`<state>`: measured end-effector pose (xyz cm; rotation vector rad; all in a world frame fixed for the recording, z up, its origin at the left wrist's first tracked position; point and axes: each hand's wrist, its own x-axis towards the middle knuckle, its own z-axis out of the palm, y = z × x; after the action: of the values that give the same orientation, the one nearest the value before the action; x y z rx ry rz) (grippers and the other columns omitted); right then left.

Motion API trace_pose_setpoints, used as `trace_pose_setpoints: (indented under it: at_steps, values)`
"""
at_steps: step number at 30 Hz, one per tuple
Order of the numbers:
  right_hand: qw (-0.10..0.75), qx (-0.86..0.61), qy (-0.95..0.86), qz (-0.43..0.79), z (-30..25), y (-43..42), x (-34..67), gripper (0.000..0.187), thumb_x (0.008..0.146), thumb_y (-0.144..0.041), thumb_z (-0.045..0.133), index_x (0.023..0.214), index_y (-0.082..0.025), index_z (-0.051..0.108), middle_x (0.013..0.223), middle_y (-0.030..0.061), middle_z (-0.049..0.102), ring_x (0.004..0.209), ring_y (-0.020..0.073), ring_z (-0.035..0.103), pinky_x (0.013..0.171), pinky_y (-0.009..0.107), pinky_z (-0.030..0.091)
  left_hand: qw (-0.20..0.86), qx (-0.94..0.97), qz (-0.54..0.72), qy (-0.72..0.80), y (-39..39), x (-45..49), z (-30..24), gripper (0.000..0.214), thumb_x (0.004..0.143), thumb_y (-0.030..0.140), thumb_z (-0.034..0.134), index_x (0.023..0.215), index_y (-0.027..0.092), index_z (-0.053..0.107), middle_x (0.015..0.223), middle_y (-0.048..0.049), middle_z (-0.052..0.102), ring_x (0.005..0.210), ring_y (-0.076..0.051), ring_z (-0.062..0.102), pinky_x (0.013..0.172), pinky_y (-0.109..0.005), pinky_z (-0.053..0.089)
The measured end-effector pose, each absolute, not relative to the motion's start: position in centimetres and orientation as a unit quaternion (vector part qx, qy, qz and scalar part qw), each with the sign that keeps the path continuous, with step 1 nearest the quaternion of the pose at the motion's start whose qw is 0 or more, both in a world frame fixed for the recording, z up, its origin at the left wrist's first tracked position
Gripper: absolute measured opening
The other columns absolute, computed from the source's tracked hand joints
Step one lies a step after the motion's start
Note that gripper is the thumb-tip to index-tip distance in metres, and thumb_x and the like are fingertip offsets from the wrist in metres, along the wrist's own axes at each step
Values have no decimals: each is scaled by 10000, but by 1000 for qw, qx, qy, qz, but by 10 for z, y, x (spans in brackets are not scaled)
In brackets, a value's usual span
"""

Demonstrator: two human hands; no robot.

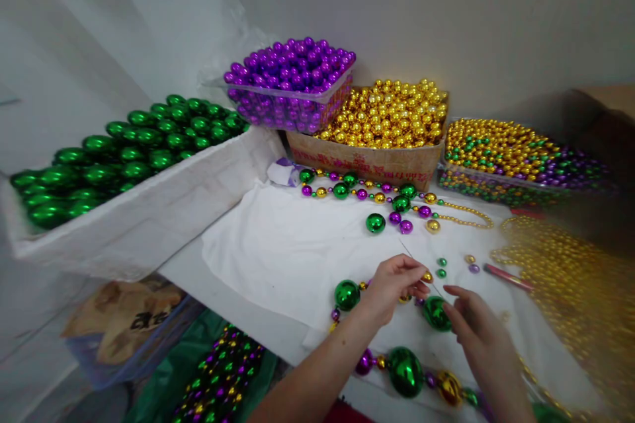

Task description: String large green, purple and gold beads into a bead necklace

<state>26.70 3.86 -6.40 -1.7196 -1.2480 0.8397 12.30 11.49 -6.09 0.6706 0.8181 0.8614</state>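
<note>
My left hand [393, 285] pinches a small gold bead [427, 275] and a thin needle or wire [414, 258] that slants up to the left. My right hand [471, 322] is closed on a large green bead [436, 312] just to the right of it. A partly strung strand runs below the hands: a big green ball [346, 295], small purple and gold beads, then an oval green bead [405, 371] and a gold one [449, 386]. All lie on a white cloth [292, 251].
A white box of green beads [119, 152] stands at left, a clear tub of purple beads [292, 79] and a cardboard box of gold beads [387, 115] at the back, mixed strands [516, 155] at right. A finished strand [377, 195], loose beads and a red pen [508, 276] lie on the cloth.
</note>
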Motion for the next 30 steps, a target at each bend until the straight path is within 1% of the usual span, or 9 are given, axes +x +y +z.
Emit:
trace_pose_setpoints:
  at_steps: [4, 10, 13, 15, 18, 20, 22, 25, 30]
  values:
    - [413, -661, -508, 367, -66, 35, 270, 465, 843, -483, 530, 1213, -202, 541, 807, 7, 569, 674, 165, 557, 604, 291, 460, 751, 329, 413, 396, 113, 127, -55, 362, 620, 411, 783, 784, 132, 621, 709, -46, 664, 596, -138, 622, 591, -257, 487]
    - [366, -693, -560, 268, -59, 36, 268, 531, 874, -513, 482, 1335, -251, 469, 1110, 66, 544, 833, 189, 577, 750, 342, 473, 724, 366, 443, 382, 109, 138, -46, 271, 667, 356, 752, 753, 142, 609, 875, -89, 692, 693, -156, 629, 635, -278, 498]
    - [374, -680, -589, 225, -59, 38, 267, 471, 891, -478, 474, 1308, -263, 512, 1156, 78, 537, 1016, 229, 542, 892, 392, 427, 704, 399, 450, 377, 107, 142, -45, 186, 695, 294, 730, 737, 144, 628, 1028, -115, 682, 811, -180, 632, 704, -288, 494]
    - [386, -672, -601, 194, -61, 39, 269, 368, 888, -447, 491, 1170, -250, 622, 1116, 82, 576, 1059, 249, 517, 926, 417, 396, 683, 424, 459, 378, 106, 144, -45, 114, 710, 240, 713, 728, 151, 645, 1047, -110, 681, 922, -204, 620, 775, -287, 474]
    - [410, -682, -581, 172, -63, 39, 276, 266, 857, -431, 533, 877, -229, 705, 1019, 86, 633, 1003, 266, 521, 854, 413, 413, 665, 439, 471, 378, 105, 146, -45, 68, 719, 204, 696, 701, 158, 649, 1037, -97, 682, 988, -216, 597, 798, -272, 448]
    - [430, -686, -548, 211, -62, 39, 281, 260, 827, -447, 569, 794, -223, 697, 964, 80, 654, 941, 261, 535, 750, 371, 432, 669, 430, 476, 376, 103, 148, -44, 83, 713, 212, 702, 687, 158, 644, 1015, -90, 680, 957, -211, 595, 767, -265, 442]
    - [452, -684, -496, 285, -59, 37, 285, 259, 796, -458, 609, 784, -212, 690, 870, 61, 663, 802, 220, 547, 643, 318, 421, 679, 413, 478, 374, 102, 150, -43, 104, 707, 229, 712, 680, 155, 644, 981, -83, 677, 905, -196, 592, 735, -256, 436]
    - [507, -653, -381, 413, -55, 36, 287, 286, 751, -468, 667, 792, -185, 680, 690, 19, 628, 549, 123, 448, 492, 252, 340, 704, 374, 476, 371, 101, 153, -41, 133, 708, 270, 718, 713, 154, 652, 958, -71, 670, 819, -163, 583, 685, -247, 432]
    - [577, -583, -265, 507, -55, 35, 286, 337, 673, -453, 748, 808, -157, 661, 582, -3, 567, 466, 81, 417, 413, 200, 254, 724, 348, 468, 370, 102, 156, -38, 169, 705, 296, 727, 746, 157, 641, 811, -38, 652, 735, -134, 578, 651, -235, 432]
